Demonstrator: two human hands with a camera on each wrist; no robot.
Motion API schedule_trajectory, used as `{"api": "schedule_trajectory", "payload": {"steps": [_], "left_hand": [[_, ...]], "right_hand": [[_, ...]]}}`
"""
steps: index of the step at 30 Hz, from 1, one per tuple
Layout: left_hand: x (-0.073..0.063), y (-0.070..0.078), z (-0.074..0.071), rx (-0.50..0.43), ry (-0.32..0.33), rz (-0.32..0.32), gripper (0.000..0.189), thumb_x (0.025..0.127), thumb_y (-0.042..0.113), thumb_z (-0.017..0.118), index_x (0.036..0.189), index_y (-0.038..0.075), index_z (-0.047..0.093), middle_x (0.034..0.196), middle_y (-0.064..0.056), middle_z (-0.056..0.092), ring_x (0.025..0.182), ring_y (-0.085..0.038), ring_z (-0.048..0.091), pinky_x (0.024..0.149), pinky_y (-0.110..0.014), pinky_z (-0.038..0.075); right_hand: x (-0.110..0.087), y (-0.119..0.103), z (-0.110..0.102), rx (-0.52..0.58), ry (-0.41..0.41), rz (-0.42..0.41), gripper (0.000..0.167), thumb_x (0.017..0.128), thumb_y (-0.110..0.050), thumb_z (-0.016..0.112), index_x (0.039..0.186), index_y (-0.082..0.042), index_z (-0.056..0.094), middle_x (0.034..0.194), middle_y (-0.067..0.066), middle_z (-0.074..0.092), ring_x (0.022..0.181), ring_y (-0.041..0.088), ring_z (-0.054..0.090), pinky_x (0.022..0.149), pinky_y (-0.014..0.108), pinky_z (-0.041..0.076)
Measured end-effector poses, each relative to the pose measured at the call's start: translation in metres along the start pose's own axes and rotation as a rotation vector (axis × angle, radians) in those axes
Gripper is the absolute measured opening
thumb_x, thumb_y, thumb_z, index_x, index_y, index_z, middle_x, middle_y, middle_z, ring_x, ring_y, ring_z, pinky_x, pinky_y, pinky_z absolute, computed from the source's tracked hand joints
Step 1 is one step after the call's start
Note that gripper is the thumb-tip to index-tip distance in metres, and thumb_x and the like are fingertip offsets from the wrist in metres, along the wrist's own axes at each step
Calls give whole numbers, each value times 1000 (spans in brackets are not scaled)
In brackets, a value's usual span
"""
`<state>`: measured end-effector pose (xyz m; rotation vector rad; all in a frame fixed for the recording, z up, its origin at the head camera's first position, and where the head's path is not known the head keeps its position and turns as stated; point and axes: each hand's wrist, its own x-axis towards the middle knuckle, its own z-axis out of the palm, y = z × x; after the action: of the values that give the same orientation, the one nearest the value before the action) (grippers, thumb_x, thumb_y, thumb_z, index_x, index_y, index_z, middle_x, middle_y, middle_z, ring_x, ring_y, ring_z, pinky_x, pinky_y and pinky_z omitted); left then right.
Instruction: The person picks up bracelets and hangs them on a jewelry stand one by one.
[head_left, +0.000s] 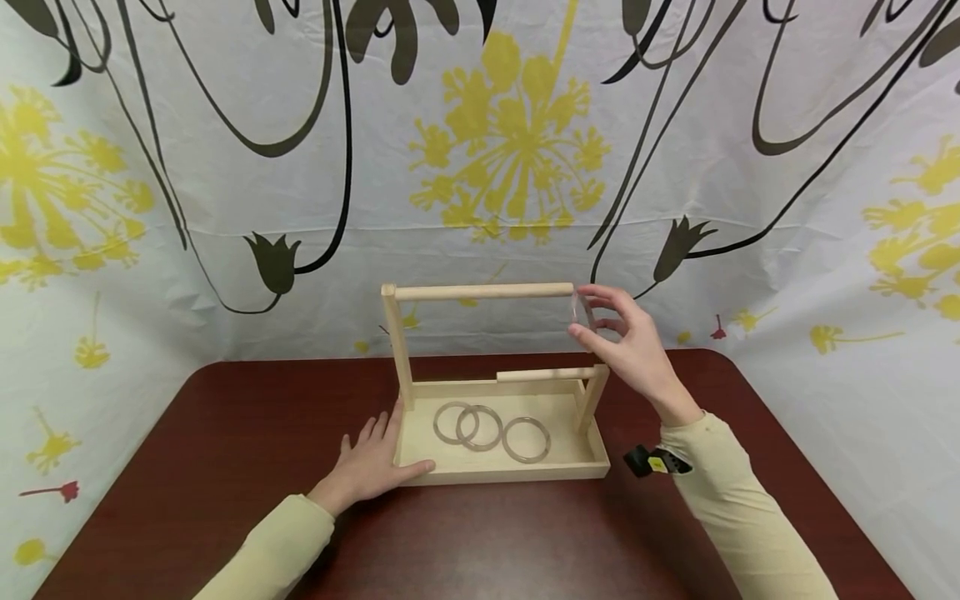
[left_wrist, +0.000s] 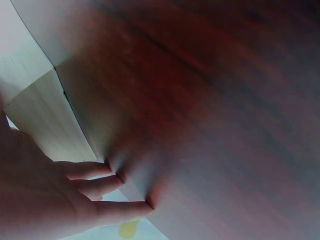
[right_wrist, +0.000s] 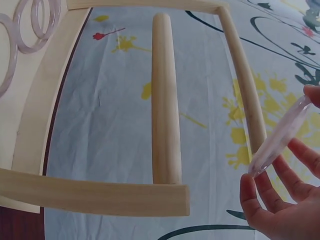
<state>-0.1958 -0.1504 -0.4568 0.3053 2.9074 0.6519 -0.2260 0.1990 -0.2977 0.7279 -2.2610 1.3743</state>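
Observation:
In the head view, my right hand (head_left: 633,354) pinches a clear, pale bangle (right_wrist: 280,137) between thumb and fingertips. The bangle is seen nearly edge-on, right at the free end of the upper wooden rod (head_left: 483,292) of a bangle stand. My left hand (head_left: 369,468) rests against the left end of the stand's tray (head_left: 517,477), its fingers straight along the side and the thumb over the front corner. Three similar bangles lie flat in the tray: a left one (head_left: 436,421) and a middle one (head_left: 480,448) overlapping, and a right one (head_left: 527,460) apart.
A shorter, lower rod (head_left: 546,376) reaches left from the stand's right post (head_left: 592,398); the upper rod comes from the tall left post (head_left: 399,346). The stand sits on a dark red-brown table (head_left: 480,542). A flower-patterned cloth (head_left: 480,192) hangs behind and at both sides.

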Motion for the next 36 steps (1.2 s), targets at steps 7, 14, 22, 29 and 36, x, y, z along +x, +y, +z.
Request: {"api": "schedule_trajectory", "payload": {"steps": [7,14,22,29,36], "left_hand": [[0,1,0,-5,-1,-2,115,78,74,59,156,8,5,148,-30,30,136,-49,24,98,-74,15],[0,1,0,-13,-3,-4,115,79,72,60,156,8,4,148,-31,29,137,-49,24,99,-74,14],[1,-1,1,-13,0,-4,114,79,72,59,156,9,4,149,-30,29,137,-49,23,99,-74,14],[1,-1,2,-14,-1,-10,114,79,73,59,156,10,4,149,-29,29,138,-48,22,99,-74,13],[0,-1,2,-20,10,-7,114,79,73,59,156,10,4,149,-30,29,137,-49,23,99,-75,13]], "right_hand": [[9,33,0,-14,43,17,51,86,-2,72,134,-3,53,131,11,53,116,29,50,88,41,47],[19,23,1,-9,19,43,52,90,-3,68,138,-1,49,135,16,50,119,33,48,90,49,44],[29,2,10,-73,-47,-10,49,92,1,62,138,6,47,126,28,49,112,37,52,84,46,47],[35,29,18,-68,-59,-23,45,93,-2,62,136,2,51,133,23,47,109,33,49,84,50,46],[41,50,23,-98,-68,-46,45,95,-13,63,138,-7,52,131,15,49,113,28,50,87,49,47]]}}
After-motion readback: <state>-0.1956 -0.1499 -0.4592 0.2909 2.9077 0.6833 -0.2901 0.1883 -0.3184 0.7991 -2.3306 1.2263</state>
